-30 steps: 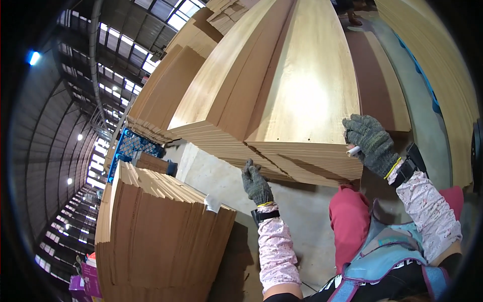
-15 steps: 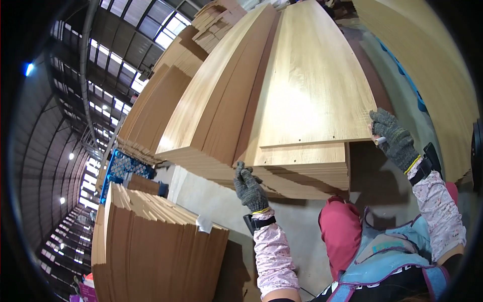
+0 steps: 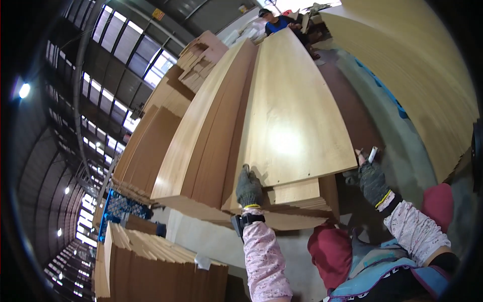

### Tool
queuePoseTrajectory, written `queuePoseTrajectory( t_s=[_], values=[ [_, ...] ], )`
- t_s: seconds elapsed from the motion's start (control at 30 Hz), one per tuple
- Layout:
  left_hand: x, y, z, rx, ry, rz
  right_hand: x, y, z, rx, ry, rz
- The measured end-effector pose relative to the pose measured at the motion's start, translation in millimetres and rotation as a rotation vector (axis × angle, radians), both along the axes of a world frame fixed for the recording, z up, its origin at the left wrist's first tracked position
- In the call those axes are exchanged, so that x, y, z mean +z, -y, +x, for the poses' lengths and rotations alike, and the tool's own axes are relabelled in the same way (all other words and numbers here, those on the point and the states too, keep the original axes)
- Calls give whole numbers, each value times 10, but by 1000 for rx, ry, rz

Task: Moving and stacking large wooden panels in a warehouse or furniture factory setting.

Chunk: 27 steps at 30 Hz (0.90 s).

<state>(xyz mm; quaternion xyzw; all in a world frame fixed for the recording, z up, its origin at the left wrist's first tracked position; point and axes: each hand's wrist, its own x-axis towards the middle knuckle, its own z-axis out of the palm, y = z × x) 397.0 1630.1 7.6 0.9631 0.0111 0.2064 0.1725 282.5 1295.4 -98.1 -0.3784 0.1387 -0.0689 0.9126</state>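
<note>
A long wood-grain panel (image 3: pixel 297 121) lies on a stack of similar panels (image 3: pixel 297 194), skewed so that its near edge, with small dark holes, sits back from the stack's front. My left hand (image 3: pixel 249 189), in a grey knit glove, rests at the panel's near left corner with fingers stretched along the surface. Beside the near right corner is my right hand (image 3: pixel 372 178), also gloved, with bare fingertips. Its fingers are closed round a short white pen-like stick (image 3: pixel 373 154). Whether those fingertips touch the panel's edge, I cannot tell.
Another panel stack (image 3: pixel 193 136) adjoins on the left. Upright brown boards (image 3: pixel 166 267) stand at lower left, near a blue pallet (image 3: pixel 126 209). Large panels (image 3: pixel 417 75) lie at right over a blue pallet (image 3: pixel 382 85). Another person (image 3: pixel 282 24) is at the far end.
My left hand has moved from the stack's front edge onto the panel's corner. My right hand has come lower and nearer. The view has shifted, bringing the far person into sight.
</note>
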Motion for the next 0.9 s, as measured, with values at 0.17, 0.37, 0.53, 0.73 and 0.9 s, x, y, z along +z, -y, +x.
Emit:
queuePoseTrajectory(
  t_s=[0.17,0.37,0.53,0.73,0.9],
  values=[
    [89,-364,-208,-215,23,-981,378,29,-85,-84,132,-291],
    [-37,-745,-367,-266,218,-1418,400,76,-65,-36,106,-315],
    [33,-616,-431,-104,250,-1343,346,84,-87,-38,95,-214],
    [-49,-465,-125,-219,256,-460,303,47,-48,98,143,-91],
    [-2,78,-51,20,44,180,455,69,-39,59,166,-145]
  ],
)
